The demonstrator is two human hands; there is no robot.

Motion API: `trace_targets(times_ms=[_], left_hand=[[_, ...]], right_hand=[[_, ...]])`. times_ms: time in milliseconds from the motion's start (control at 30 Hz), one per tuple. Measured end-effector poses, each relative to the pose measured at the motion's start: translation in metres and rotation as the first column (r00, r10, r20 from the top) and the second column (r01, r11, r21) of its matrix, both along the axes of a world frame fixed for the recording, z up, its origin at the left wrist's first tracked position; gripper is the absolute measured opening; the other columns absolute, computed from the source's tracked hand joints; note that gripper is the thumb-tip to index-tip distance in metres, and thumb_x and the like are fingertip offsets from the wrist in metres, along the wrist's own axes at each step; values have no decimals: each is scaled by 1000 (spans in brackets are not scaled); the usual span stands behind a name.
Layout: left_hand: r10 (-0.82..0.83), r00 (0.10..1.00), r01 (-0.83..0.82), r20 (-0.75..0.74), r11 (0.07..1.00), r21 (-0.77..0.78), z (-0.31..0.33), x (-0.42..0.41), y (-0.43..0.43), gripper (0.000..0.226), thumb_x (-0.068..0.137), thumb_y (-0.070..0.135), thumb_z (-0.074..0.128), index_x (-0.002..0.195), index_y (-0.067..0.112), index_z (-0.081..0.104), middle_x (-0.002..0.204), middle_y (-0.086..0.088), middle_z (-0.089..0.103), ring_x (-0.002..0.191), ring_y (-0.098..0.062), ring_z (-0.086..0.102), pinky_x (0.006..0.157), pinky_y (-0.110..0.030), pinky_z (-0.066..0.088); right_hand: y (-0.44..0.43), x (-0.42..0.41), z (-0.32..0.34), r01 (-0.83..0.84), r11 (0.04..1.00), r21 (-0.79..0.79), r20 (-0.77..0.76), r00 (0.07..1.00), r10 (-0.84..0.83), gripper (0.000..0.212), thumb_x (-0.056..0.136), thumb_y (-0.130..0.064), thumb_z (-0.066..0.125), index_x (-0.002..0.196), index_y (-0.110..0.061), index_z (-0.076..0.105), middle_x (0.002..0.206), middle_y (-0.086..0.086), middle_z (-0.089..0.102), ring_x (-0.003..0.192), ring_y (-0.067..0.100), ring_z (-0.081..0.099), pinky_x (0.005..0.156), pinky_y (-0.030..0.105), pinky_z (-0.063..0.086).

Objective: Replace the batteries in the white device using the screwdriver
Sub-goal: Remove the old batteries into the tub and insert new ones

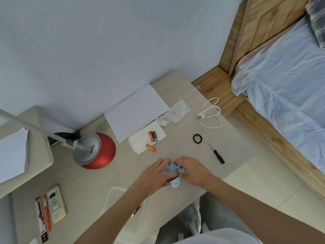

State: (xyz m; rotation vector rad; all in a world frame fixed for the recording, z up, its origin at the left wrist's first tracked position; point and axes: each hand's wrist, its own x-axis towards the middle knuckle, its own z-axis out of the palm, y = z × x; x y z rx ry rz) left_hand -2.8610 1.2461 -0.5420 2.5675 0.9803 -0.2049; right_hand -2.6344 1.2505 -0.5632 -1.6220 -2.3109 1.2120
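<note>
Device [173, 169]: white, over the near edge of the desk [123, 164], held in both hands. Left hand [155, 174] curls round one side; right hand [192, 170] pinches the other, likely steadying the battery bay.
Screwdriver [216, 153]: idle, right of the hands.
Tissue [140, 143]: bears three batteries [153, 136], probably to stop rolling.
Bay contents: cannot tell.

Only slivers of the white device [175, 184] show between the left hand [154, 175] and right hand [192, 170], which curl round it (a reddish scrap [169, 179] under the left palm is too covered to name). At ten o'clock from the device, the lamp arm [26, 123] runs off the left edge. At eleven o'clock, the orange battery [150, 147] bears print too small to read.
</note>
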Motion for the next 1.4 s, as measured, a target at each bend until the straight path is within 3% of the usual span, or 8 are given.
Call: trace_targets(times_ms=[233, 500, 700, 867, 967, 1167, 1400], left_hand=[[3, 999, -2, -49, 1000, 25, -4, 1, 0, 50, 92, 44, 75, 136, 31, 56, 133, -8, 46, 112, -22, 47, 93, -29, 54], [96, 995, -98, -37, 994, -46, -4, 2, -7, 55, 98, 35, 71, 145, 31, 43, 145, -9, 35, 129, -23, 40, 100, -32, 55], [356, 932, -349, 61, 932, -98, -15, -1, -28, 62, 97, 43, 71, 152, 34, 44, 151, -2, 39, 134, -17, 47, 103, -32, 57], [542, 809, -538, 226, 839, -86, -24, 14, -49, 52, 97, 55, 56, 139, 26, 64, 140, 3, 55, 127, -11, 55, 96, -12, 48], [562, 769, -579, 303, 814, -41, -27, 28, -56, 50, 97, 54, 51, 131, 23, 71, 137, 1, 57, 125, -12, 54, 94, -20, 56], [585, 742, -618, 327, 786, -5, -34, 37, -56, 63, 98, 66, 34, 133, 28, 70, 143, 3, 56, 130, -13, 53, 100, -23, 56], [610, 702, -649, 367, 761, -23, -46, 40, -60, 48, 98, 59, 56, 129, 27, 75, 144, 2, 64, 135, -16, 59, 107, -34, 56]], right_hand=[[1, 1, -1, -8, 1000, 6, -1, 1000, 8, 37, 88, -17, 74, 125, -19, 66, 110, 2, 67, 94, 21, 66, 88, 38, 58], [-1, 1, -4, 4, 1000, 10, -19, 1000, -4, 39, 89, -18, 74, 127, -19, 66, 110, 0, 67, 95, 19, 66, 89, 34, 58], [-2, 1, -7, 27, 1000, 7, -32, 999, -27, 29, 92, -24, 74, 119, -24, 67, 104, -3, 67, 91, 14, 64, 88, 32, 58], [-3, 0, -8, 35, 999, 3, -27, 999, -35, 24, 92, -25, 74, 115, -24, 68, 102, -4, 68, 89, 13, 65, 86, 33, 58], [-2, 1, -9, 42, 999, -5, -34, 999, -43, 26, 88, -21, 73, 113, -27, 69, 98, -5, 67, 86, 13, 64, 82, 34, 58], [-1, 1, -13, 50, 999, 3, -36, 998, -50, 23, 85, -22, 71, 107, -28, 69, 92, -7, 67, 82, 13, 63, 78, 36, 57], [-2, 2, -19, 56, 998, 7, -28, 998, -55, 27, 82, -23, 70, 108, -29, 67, 94, -6, 68, 84, 14, 65, 79, 39, 59]])
